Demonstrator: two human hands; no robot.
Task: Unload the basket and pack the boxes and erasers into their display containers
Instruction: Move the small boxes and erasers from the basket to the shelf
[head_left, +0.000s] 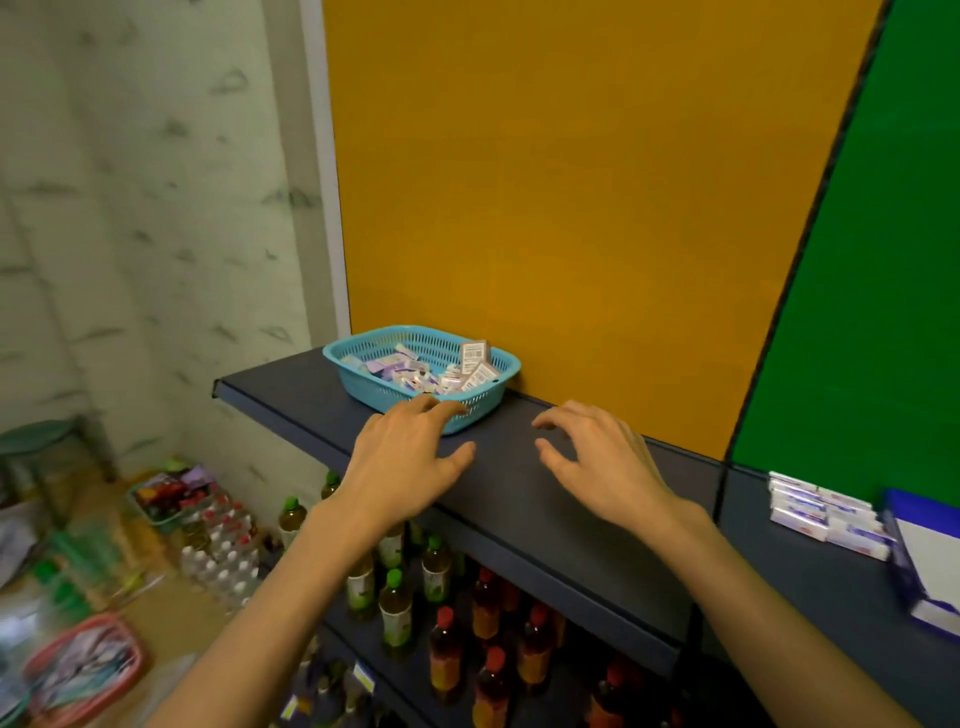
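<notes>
Far left on the floor I see a pink basket (83, 665) of blurred packets, then a green tray (174, 493) of goods and a cluster of capped clear bottles (221, 551). On the dark shelf (545, 519), at its far left against the orange panel (571, 182), sits the turquoise basket (363, 387), holding small boxes (475, 358) and erasers (400, 371); I cannot separate them all. My left hand (402, 457) reaches for it, fingertips touching the near rim, fingers spread, gripping nothing. My right hand (597, 462) hovers over bare shelf just right of the basket, fingers loosely curved and apart, holding nothing. Below the shelf stand rows of drink bottles (447, 649). Far right, under the green panel (883, 260), lie stacked white packets (826, 512) beside a blue display container (924, 561).
</notes>
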